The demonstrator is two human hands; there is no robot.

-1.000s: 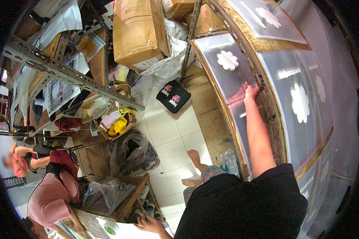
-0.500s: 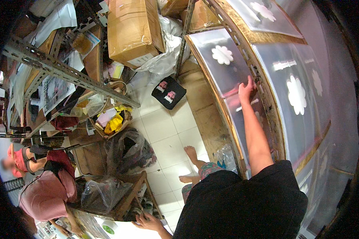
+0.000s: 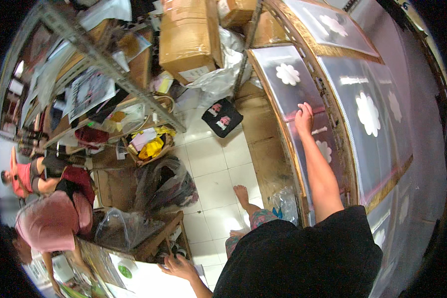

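My right hand [image 3: 304,119] reaches over a narrow tilted panel covered in shiny clear film [image 3: 278,57], near the pinkish line across its middle. Its fingers point forward, slightly bent, with no object visible in them; whether they touch the film I cannot tell. A white scalloped flower shape [image 3: 288,74] shows beyond the fingertips, and another flower shape [image 3: 324,151] lies beside my forearm. At the lower left, my left hand [image 3: 180,266] hangs by the edge of a white sheet [image 3: 146,279] bearing a round green print [image 3: 124,271]. Its fingers are apart and appear to hold nothing.
Larger film-covered panels [image 3: 345,129] stand on the right beyond a slotted metal bar. A folded black garment [image 3: 222,117] lies on the tiled floor. Cardboard boxes [image 3: 188,37], a cluttered metal rack [image 3: 104,59] and a plastic bag [image 3: 166,184] fill the left. Two other people are there.
My right hand has drawn back slightly toward the panel's middle, its raised finger now lowered alongside the others. My left hand stays by the white sheet. The view has shifted a little.
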